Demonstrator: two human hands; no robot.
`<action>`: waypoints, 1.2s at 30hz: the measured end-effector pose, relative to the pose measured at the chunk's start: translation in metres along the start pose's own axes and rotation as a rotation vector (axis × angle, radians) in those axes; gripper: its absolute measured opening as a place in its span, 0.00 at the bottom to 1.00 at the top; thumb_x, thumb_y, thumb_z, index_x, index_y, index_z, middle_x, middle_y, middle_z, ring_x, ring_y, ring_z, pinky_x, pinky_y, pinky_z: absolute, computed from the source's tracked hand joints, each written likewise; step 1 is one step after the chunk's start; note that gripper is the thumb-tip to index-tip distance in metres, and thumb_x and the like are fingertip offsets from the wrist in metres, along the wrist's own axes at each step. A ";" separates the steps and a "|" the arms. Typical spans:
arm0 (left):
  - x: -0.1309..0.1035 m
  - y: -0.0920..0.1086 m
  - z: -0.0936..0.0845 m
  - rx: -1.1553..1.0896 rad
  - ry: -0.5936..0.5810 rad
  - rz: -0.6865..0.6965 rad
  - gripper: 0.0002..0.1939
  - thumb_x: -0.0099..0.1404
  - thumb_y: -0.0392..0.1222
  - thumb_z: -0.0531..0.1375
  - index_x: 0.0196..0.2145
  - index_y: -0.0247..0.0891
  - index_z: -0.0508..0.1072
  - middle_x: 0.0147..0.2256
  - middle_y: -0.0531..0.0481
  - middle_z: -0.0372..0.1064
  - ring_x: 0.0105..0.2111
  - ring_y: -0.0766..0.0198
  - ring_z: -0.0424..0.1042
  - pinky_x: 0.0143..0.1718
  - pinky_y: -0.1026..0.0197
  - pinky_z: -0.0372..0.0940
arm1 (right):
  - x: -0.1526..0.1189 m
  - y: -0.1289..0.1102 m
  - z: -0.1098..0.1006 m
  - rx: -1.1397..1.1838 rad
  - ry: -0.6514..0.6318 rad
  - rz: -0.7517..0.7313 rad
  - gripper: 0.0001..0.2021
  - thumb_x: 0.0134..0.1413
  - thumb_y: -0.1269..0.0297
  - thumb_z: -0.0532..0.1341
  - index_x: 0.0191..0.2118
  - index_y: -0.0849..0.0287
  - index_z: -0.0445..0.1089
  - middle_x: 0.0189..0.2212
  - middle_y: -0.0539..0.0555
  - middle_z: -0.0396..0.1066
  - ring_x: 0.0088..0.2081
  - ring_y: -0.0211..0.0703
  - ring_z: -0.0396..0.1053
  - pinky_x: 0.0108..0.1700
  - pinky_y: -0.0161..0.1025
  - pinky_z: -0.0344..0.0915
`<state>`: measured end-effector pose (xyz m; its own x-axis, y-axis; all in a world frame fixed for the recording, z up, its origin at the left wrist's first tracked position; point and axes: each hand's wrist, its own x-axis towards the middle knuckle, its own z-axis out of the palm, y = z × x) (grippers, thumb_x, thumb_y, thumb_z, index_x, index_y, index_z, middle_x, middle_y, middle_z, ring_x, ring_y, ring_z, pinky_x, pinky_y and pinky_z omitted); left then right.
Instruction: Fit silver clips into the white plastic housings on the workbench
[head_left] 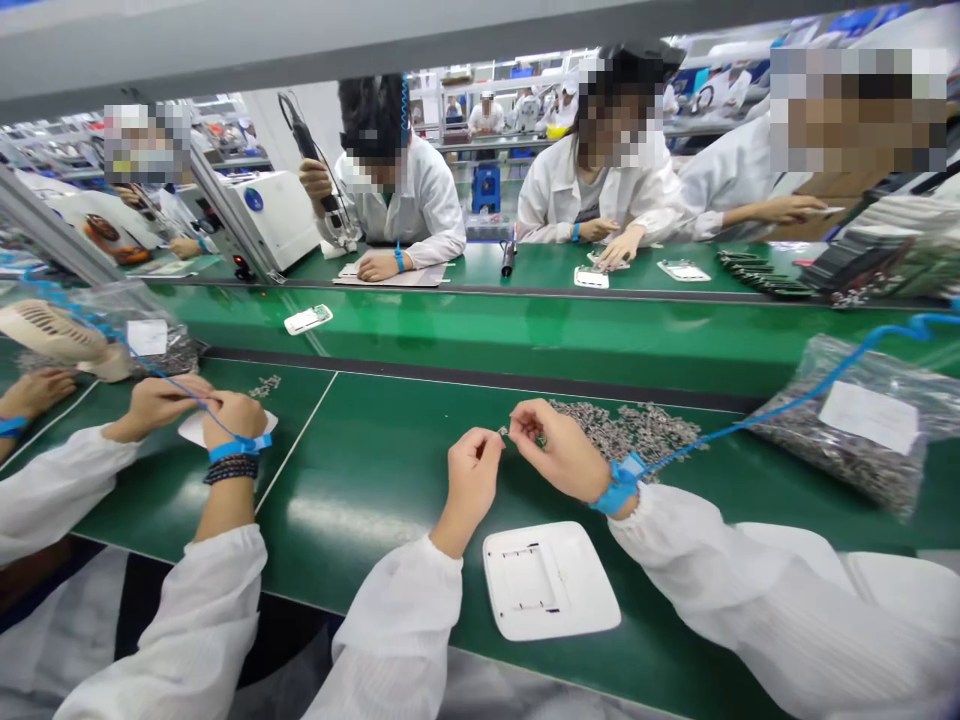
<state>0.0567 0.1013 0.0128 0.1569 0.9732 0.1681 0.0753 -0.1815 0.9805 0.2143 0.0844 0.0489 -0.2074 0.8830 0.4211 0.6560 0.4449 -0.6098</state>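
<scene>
My left hand [474, 472] is closed in a pinch, with a tiny silvery metal part [503, 431] at its fingertips. Close beside it, my right hand [559, 452], wearing a blue wrist strap [621, 484], has its fingers curled together; whether they also grip something is hidden. Behind the right hand spreads a pile of small metal parts [637, 432] of similar look. Below both hands a white plastic cover [551, 582] with a rectangular recess lies flat on the green table [360, 480], touched by neither hand.
At right sits a clear bag of metal parts [847, 430], near the blue coiled cord [787, 400]. More white covers [900, 600] lie under my right sleeve. To the left, a co-worker's hands [232, 420] hold a white piece. Co-workers sit across the green belt [450, 325], which carries a white unit [308, 319].
</scene>
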 end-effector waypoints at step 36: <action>0.000 -0.002 -0.008 0.265 0.050 0.081 0.19 0.68 0.41 0.55 0.19 0.38 0.60 0.21 0.54 0.54 0.25 0.66 0.56 0.31 0.61 0.50 | -0.001 -0.002 -0.008 0.247 0.160 0.250 0.14 0.66 0.60 0.53 0.50 0.56 0.71 0.34 0.54 0.67 0.33 0.41 0.68 0.38 0.41 0.68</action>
<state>0.0487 0.1024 0.0113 0.1250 0.9584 0.2564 0.3201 -0.2836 0.9039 0.2186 0.0811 0.0551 0.0653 0.9428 0.3270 0.4733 0.2592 -0.8419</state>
